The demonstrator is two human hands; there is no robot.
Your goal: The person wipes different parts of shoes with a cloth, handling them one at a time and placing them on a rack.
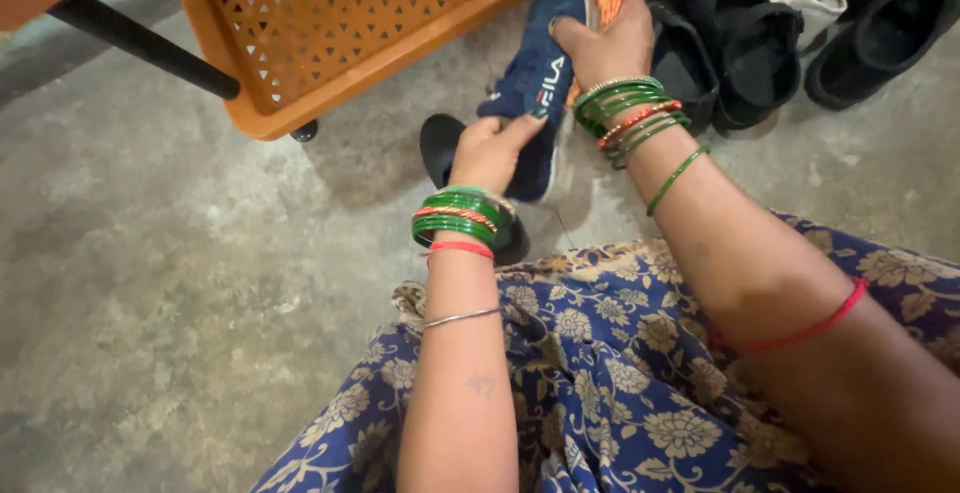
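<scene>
Floral skirt (620,373) below; both hands, left hand (492,153) and right hand (610,45), grip blue shoe (535,83)

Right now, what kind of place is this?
Probably a home entryway or porch floor where footwear is kept. Bare concrete floor, a pile of black sandals beside an orange plastic chair, and both hands, left hand and right hand, holding a navy sneaker.

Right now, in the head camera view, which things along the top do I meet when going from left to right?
Black metal bar → orange perforated plastic chair → dark blue fabric sneaker, held by the left hand and right hand → black sandals → another black shoe.
</scene>
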